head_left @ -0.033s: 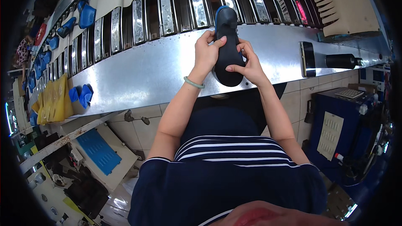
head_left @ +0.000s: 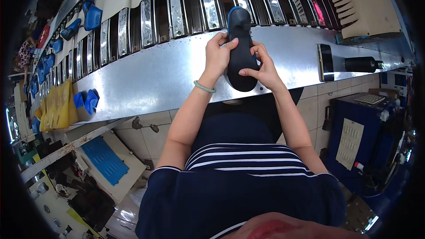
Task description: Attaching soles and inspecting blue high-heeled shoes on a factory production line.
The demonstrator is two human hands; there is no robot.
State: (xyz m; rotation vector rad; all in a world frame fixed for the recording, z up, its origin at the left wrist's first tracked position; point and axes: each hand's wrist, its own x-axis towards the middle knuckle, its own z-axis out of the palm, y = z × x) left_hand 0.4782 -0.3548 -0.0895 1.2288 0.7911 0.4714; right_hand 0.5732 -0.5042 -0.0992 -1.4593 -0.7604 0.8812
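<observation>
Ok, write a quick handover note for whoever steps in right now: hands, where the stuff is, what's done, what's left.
Left hand: grips the left edge of the dark shoe sole, thumb on top.
Right hand: fingers pinch the sole's right edge.
The sole is held above the metal bench, its toe toward the conveyor slats.
Nearby: blue pieces and yellow sheets at the bench's left, a phone and black cylinder at its right.
Done: sole is in hand.
Left: it is not yet set down on bench or conveyor.
</observation>
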